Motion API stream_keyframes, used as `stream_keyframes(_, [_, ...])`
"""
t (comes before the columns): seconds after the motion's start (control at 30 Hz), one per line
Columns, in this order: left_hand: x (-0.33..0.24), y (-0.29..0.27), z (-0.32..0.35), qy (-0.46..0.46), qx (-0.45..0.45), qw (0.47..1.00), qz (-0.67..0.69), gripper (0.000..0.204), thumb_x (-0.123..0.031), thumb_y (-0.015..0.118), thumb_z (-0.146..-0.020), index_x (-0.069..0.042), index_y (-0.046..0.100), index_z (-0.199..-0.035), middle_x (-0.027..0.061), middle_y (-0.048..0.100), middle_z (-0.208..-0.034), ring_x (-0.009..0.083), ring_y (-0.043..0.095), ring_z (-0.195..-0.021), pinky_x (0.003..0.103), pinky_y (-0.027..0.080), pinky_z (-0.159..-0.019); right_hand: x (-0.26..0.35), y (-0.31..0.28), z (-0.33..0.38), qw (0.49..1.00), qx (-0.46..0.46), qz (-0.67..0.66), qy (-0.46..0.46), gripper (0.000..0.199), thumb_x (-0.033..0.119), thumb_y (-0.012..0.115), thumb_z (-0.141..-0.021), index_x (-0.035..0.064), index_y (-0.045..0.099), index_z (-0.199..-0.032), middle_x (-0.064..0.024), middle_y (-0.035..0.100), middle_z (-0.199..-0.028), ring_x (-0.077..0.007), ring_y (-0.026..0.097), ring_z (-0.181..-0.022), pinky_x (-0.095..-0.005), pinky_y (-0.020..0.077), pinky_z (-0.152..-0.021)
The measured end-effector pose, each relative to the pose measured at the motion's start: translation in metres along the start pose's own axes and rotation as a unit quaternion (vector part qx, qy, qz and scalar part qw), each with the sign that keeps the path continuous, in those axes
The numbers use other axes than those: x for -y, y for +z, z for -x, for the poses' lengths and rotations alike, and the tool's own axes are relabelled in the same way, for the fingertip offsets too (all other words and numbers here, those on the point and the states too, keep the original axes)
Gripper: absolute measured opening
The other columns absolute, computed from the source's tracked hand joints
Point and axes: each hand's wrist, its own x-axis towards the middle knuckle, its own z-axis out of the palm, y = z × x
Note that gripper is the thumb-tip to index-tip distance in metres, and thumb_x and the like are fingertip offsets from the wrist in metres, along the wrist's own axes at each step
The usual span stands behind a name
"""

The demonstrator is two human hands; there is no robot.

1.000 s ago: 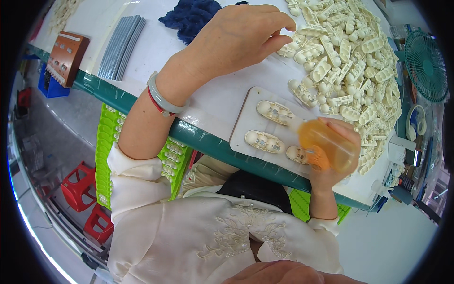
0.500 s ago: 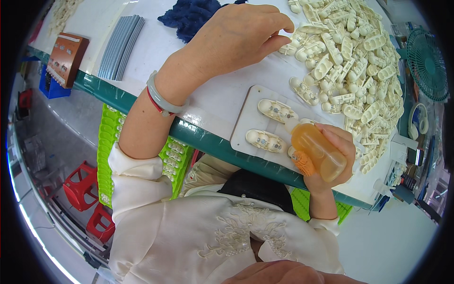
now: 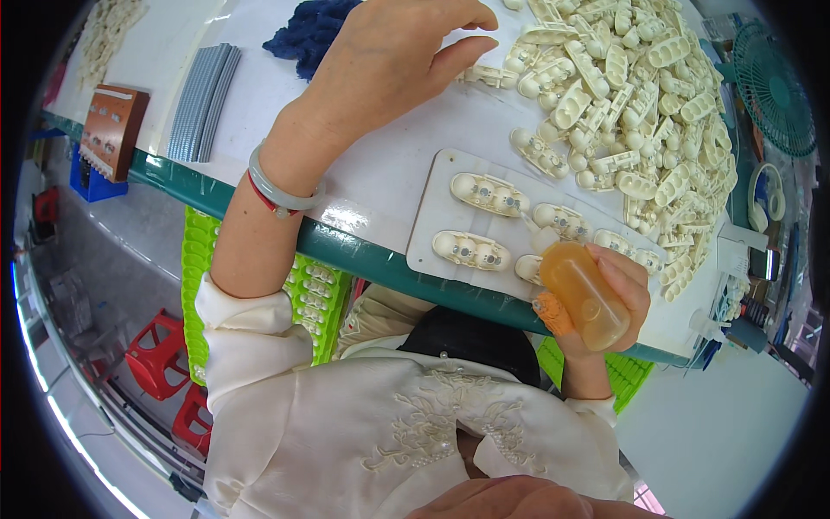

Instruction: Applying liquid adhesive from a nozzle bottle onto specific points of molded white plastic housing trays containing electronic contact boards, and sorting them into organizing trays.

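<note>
Your right hand (image 3: pixel 630 290) grips the bottle (image 3: pixel 584 294) (nozzle (image 3: pixel 543 239) over the plate (image 3: pixel 430 206)); your left hand (image 3: pixel 391 59) is empty, loosely curved.

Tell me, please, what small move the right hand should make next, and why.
Perhaps the right hand should nudge the amber bottle until its nozzle sits over the far row's second cream piece, since the bottle is tilted and its nozzle points in beside that piece.
</note>
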Motion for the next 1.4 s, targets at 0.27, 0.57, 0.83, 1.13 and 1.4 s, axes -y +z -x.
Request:
stream_keyframes(0.27, [0.001,0.003,-0.001,0.001,0.011,1.0,-0.002,0.013,-0.006,0.067,-0.073,-0.001,0.06,-0.084,0.0121,0.058,-0.078,0.0271,0.057,-0.072,0.033,0.046,-0.062,-0.002,-0.002,0.002,0.999,0.031,0.005,-0.008,0.06,0.017,0.083,-0.061,-0.0008,0.048,-0.107,-0.0198,0.058,-0.099,-0.0267,0.057,-0.091,-0.0324,0.0505,-0.076])
stream_keyframes(0.57, [0.034,0.031,-0.006,0.253,-0.18,0.933,0.18,0.014,-0.006,0.068,-0.073,-0.002,0.061,-0.086,0.0112,0.058,-0.078,0.0262,0.056,-0.071,0.033,0.045,-0.06,-0.001,-0.011,0.018,1.0,0.0,-0.005,0.007,0.06,0.019,0.082,-0.064,-0.001,0.048,-0.109,-0.0218,0.056,-0.099,-0.0279,0.058,-0.091,-0.0325,0.0503,-0.076])
stream_keyframes(0.83, [0.007,0.011,0.007,0.013,0.01,0.999,-0.052,0.014,-0.01,0.068,-0.078,-0.003,0.065,-0.09,0.0078,0.063,-0.089,0.0182,0.06,-0.072,0.024,0.049,-0.064,-0.003,0.0,0.013,0.999,-0.018,-0.029,0.007,0.045,0.007,0.078,-0.066,-0.0007,0.055,-0.103,-0.0234,0.06,-0.103,-0.026,0.061,-0.088,-0.0284,0.0513,-0.072])
stream_keyframes(1.13, [0.005,0.008,0.004,0.001,0.025,0.998,-0.053,0.013,-0.009,0.067,-0.079,-0.003,0.065,-0.091,0.0073,0.063,-0.09,0.0182,0.061,-0.074,0.025,0.049,-0.065,-0.004,-0.026,0.045,0.996,-0.077,0.009,0.045,0.065,0.032,0.08,-0.066,0.0019,0.043,-0.11,-0.021,0.054,-0.101,-0.0254,0.057,-0.087,-0.0309,0.0507,-0.071])
stream_keyframes(1.4, [0.003,0.011,0.006,-0.068,0.049,0.995,-0.051,0.014,-0.011,0.065,-0.08,-0.004,0.065,-0.092,0.0067,0.062,-0.093,0.0166,0.06,-0.076,0.024,0.048,-0.067,-0.015,-0.021,0.036,0.999,-0.035,0.031,-0.003,0.061,0.027,0.082,-0.064,-0.0004,0.048,-0.107,-0.0215,0.058,-0.098,-0.0251,0.057,-0.087,-0.0297,0.05,-0.071])
